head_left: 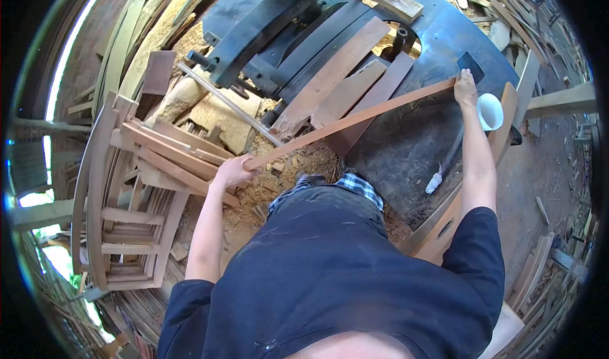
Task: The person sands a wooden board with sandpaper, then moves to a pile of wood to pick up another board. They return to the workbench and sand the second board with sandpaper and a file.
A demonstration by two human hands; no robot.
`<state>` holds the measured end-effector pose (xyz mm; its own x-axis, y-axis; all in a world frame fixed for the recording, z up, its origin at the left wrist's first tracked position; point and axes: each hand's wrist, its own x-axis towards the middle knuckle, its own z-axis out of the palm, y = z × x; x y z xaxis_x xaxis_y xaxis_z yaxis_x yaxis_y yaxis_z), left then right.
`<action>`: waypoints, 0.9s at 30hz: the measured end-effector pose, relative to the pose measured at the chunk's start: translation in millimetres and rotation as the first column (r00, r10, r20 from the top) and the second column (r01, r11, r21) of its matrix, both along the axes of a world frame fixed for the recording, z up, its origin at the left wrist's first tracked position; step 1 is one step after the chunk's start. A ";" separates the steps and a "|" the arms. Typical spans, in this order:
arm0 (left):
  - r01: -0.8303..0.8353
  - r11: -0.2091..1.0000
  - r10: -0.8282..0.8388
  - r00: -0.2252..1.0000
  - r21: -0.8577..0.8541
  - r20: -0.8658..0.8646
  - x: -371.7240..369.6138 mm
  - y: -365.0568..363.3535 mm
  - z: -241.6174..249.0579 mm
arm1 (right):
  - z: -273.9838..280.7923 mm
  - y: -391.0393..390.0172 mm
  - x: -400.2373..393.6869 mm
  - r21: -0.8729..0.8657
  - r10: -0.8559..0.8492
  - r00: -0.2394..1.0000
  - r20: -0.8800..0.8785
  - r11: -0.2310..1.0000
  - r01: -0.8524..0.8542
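A long, thin wooden strip (355,119) slants across in front of my body, its right end higher in the view than its left. My left hand (235,170) is closed around the lower left end. At the far end, my right hand (466,89) grips the strip, its fingers beside a dark flat plate (471,67) on the machine table. Several boards (336,73) lie on the blue-grey machine table (438,22) beyond the strip. Close to my right forearm is a white cup (490,112).
A dark machine arm (266,29) reaches over the table, and a metal rod (228,105) juts toward me. Slatted wooden frames (133,232) and stacked pieces stand at left. Wood chips (292,168) cover the floor. A crumpled white scrap (434,179) lies on the dark surface.
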<state>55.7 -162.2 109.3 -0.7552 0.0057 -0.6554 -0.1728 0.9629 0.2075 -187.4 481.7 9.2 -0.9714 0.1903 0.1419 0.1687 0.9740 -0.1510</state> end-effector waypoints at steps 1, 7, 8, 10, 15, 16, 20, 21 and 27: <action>-0.008 1.000 0.008 1.000 0.000 0.005 -2.0 -0.3 3.2 | -3.6 -5.7 5.1 0.004 -0.002 0.999 -0.041 1.000 0.003; -0.018 0.999 0.017 1.000 -0.030 -0.012 5.5 16.4 8.7 | 42.4 -191.7 109.2 0.032 0.476 0.843 -0.249 0.874 -0.484; -0.013 0.997 0.007 0.997 -0.079 -0.076 10.8 17.3 4.9 | 44.9 -223.1 133.0 -0.061 0.538 0.799 -0.269 0.818 -0.571; 0.003 0.994 -0.018 0.990 -0.112 -0.138 19.6 17.8 -3.8 | 61.6 -276.0 179.3 -0.211 0.592 0.742 -0.315 0.718 -0.663; 0.000 0.995 -0.026 0.963 -0.097 -0.267 22.8 32.0 9.8 | 79.1 -281.2 210.1 -0.218 0.671 0.693 -0.264 0.658 -0.721; 0.001 0.995 -0.028 0.959 -0.095 -0.281 21.0 33.9 11.2 | 72.5 -267.4 204.5 -0.177 0.608 0.761 -0.228 0.742 -0.646; 0.098 0.991 -0.125 0.898 -0.087 -0.421 10.2 44.4 13.5 | 64.0 -223.8 180.6 -0.135 0.336 0.910 -0.243 0.917 -0.374; 0.128 0.987 -0.159 0.874 -0.099 -0.459 7.7 45.7 9.3 | 56.4 -228.8 180.1 -0.118 0.282 0.918 -0.278 0.939 -0.324; 0.160 0.981 -0.191 0.902 -0.110 -0.388 -7.1 47.8 18.5 | 86.9 -351.0 242.6 -0.163 0.618 0.733 -0.284 0.722 -0.672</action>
<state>48.6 -114.3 127.8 -0.9434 0.1251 -0.3073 0.0816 0.9852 0.1507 55.3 130.7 96.0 -0.8252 -0.4191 0.3787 -0.5468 0.7610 -0.3492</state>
